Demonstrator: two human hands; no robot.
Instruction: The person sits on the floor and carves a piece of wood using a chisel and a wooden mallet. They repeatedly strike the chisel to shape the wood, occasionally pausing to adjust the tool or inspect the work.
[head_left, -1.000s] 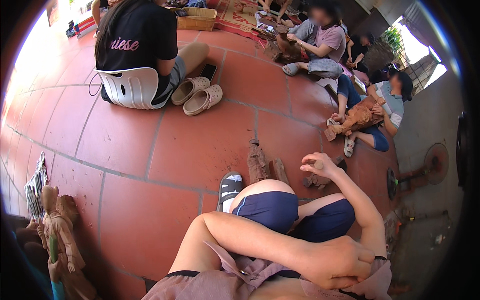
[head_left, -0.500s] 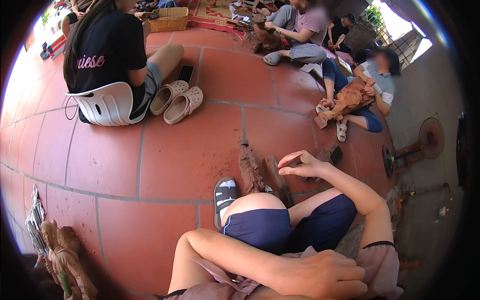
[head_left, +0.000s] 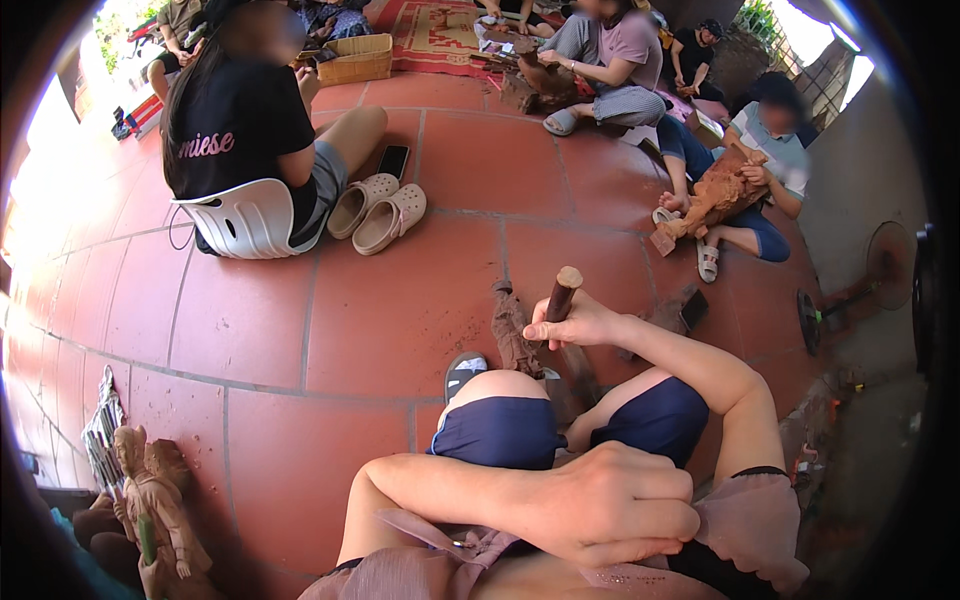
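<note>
My right hand (head_left: 585, 325) is closed round a short dark wooden stick (head_left: 565, 288), its pale cut end pointing up. Just beyond it a carved wooden figure (head_left: 514, 328) lies on the tiles near my foot. A long wooden piece (head_left: 580, 372) rests beside the figure, partly hidden under my right hand. My left forearm crosses my body. My left hand (head_left: 625, 505) is closed with curled fingers against the pink sleeve on my right; what its fingertips hold, if anything, is hidden.
A standing carved figure (head_left: 158, 515) and a bundle of thin tools (head_left: 103, 430) are at lower left. A person sits on a white seat (head_left: 250, 215) near beige clogs (head_left: 392, 218). Another person at right holds a carving (head_left: 715, 198). A fan (head_left: 888, 255) stands by the wall.
My right hand has shifted left, and the wooden stick has turned so its pale end points up. My left hand sits slightly higher. The whole view has shifted a little.
</note>
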